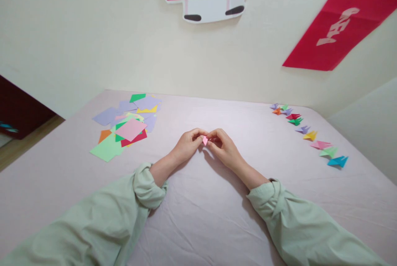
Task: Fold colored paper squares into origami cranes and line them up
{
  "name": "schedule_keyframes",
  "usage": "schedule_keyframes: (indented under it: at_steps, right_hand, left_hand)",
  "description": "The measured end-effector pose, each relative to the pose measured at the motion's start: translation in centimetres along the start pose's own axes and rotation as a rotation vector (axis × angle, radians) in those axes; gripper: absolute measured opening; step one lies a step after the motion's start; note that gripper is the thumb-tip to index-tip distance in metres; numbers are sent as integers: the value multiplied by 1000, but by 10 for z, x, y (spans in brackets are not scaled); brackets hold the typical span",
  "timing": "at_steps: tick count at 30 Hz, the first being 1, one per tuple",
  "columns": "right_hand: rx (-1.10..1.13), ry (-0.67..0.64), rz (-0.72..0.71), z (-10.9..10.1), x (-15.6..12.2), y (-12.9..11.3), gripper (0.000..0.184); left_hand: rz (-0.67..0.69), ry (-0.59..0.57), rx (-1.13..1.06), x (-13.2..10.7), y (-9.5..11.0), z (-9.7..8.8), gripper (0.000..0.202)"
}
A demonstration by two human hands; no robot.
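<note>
A small folded piece of pink paper (205, 140) is held between my two hands, above the middle of the cloth-covered table (198, 216). My left hand (189, 144) pinches its left side between thumb and fingers. From the other side, my right hand (223, 146) grips it the same way. The fingertips cover most of the paper, so its full folded shape is hidden.
Loose sheets of coloured paper (132, 129) lie in an overlapping pile to the left. Along the right side runs a row of several folded paper cranes, with a blue one (338, 161) nearest. A wall (198, 59) rises behind the table.
</note>
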State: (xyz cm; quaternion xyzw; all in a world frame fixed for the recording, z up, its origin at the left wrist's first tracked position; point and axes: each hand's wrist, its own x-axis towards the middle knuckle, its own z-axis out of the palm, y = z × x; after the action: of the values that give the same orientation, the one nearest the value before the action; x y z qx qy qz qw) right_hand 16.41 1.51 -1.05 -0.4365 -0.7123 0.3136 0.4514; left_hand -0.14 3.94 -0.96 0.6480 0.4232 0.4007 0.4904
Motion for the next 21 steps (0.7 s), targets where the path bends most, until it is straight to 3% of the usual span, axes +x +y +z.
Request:
schedule_keyframes:
  at_steps: [11, 21]
  right_hand:
    - [87, 0, 78, 1, 0, 4, 6]
    - [22, 53, 103, 0, 1, 5, 6]
  left_hand:
    - [22, -5, 0, -1, 7, -2, 25]
    - [32, -26, -106, -2, 0, 2, 16]
